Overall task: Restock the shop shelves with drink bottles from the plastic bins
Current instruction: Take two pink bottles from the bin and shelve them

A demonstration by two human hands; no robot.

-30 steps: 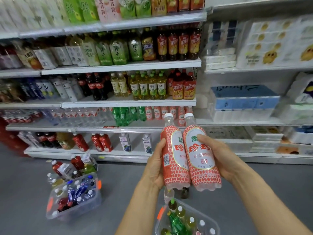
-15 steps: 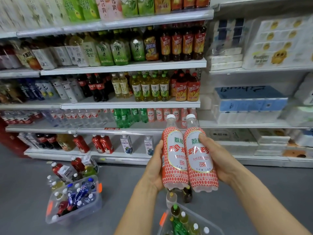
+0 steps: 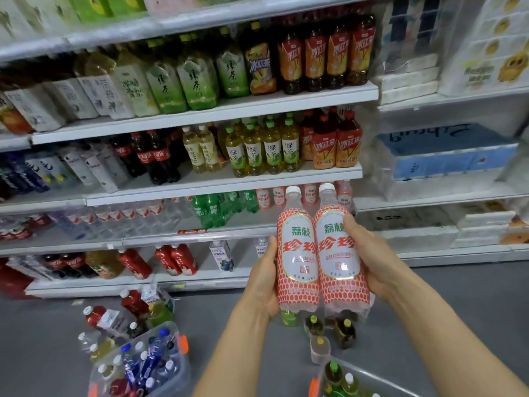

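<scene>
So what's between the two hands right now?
Two white-capped bottles, upright and touching side by side: the left bottle in the left hand, the right bottle in the right hand. The head view shows it.

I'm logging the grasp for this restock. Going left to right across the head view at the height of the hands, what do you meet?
left hand → left lychee drink bottle → right lychee drink bottle → right hand
</scene>
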